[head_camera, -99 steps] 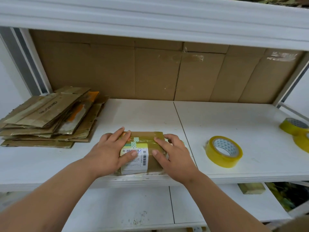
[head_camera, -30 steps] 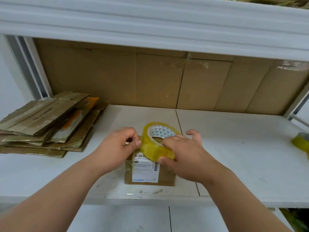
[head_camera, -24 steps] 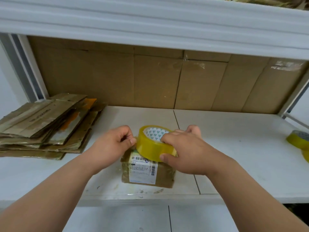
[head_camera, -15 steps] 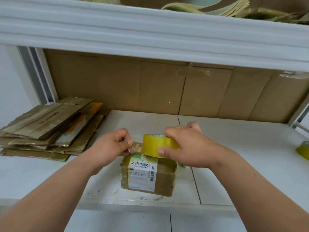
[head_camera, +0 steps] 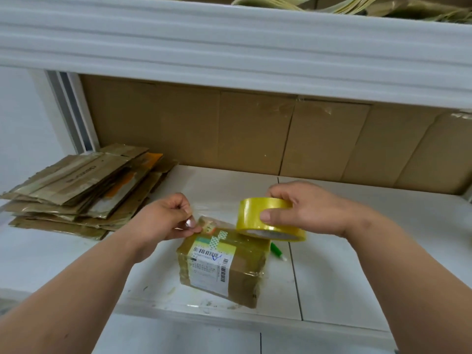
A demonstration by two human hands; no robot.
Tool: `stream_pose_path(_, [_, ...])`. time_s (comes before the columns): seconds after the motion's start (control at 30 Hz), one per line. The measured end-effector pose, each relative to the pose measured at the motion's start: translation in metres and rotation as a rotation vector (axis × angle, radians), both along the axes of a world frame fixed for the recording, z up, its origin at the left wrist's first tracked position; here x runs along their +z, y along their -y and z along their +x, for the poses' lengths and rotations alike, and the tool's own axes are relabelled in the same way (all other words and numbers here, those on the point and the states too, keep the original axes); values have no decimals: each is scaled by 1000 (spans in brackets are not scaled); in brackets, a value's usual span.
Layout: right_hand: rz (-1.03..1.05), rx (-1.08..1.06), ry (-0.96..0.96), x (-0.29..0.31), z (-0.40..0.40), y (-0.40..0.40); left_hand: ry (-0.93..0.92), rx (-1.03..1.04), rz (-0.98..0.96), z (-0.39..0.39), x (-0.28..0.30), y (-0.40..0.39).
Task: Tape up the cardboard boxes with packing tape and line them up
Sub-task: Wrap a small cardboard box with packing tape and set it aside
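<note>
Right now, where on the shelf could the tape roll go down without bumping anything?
The widest bare patch of shelf is right of the box, beyond the green pen. A strip behind the hands, below the cardboard back wall, is free too. The left is crowded by the flattened cardboard stack.

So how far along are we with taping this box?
Done: the small labelled box sits on the white shelf, already glossy with earlier tape. In hand: the right hand grips the yellow tape roll above it, and the left hand pinches the free tape end by the box's far corner. Left: lay the strip, cut it, then line boxes up; only this box shows, with flattened cardboard stacked aside.
</note>
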State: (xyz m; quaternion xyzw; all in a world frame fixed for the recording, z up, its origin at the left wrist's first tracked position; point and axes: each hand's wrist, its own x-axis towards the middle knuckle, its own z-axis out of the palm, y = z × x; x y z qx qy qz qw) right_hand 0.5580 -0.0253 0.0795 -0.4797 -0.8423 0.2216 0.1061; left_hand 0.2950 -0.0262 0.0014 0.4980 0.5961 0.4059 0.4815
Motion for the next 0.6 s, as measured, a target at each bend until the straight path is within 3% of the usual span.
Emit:
stream_pose_path(0.07, [20,-29,-5,2,9,1,-5,-8,-2,1,1,-2])
stream_pose_path(0.37, [-355,70,-338,-10,43,6,87,24,-89,8,5,-10])
stream_pose_path(0.6, [-323,-106,-372,-19,65,14,99,76,-96,13,1,-12])
